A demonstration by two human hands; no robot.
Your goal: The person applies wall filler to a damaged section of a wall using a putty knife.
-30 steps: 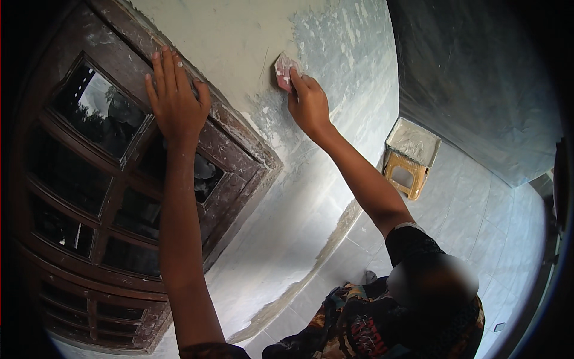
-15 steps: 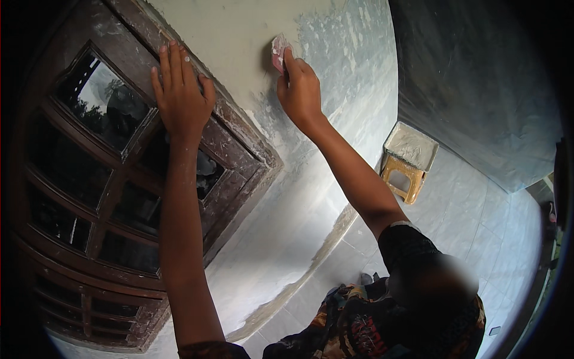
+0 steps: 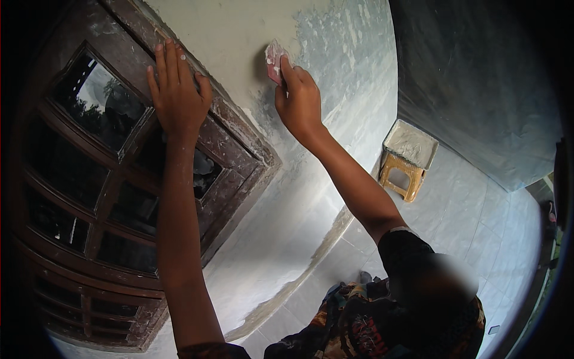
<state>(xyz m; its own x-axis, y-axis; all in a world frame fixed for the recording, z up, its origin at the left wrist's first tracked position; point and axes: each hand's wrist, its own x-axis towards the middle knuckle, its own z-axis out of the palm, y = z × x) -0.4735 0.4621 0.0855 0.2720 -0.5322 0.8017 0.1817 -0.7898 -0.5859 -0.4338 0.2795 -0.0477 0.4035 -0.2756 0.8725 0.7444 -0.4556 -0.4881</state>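
Observation:
My left hand (image 3: 179,99) lies open with fingers stretched along the upper edge of the dark brown wooden window frame (image 3: 233,176), with glass panes below and left of it. My right hand (image 3: 298,102) grips a small pink scraper (image 3: 275,66) smeared with pale putty, held against the wall (image 3: 239,30). Around the scraper the wall is cream on the left and patchy grey and white on the right.
At the right, a tray of pale putty (image 3: 412,143) rests on a yellow plastic stool (image 3: 406,191) on grey floor tiles (image 3: 460,221). A large dark translucent sheet (image 3: 472,78) hangs at the upper right. My clothed body and feet show at the bottom.
Over the last second my right hand and scraper moved up and left, then slightly back down. My left hand shifted slightly on the frame.

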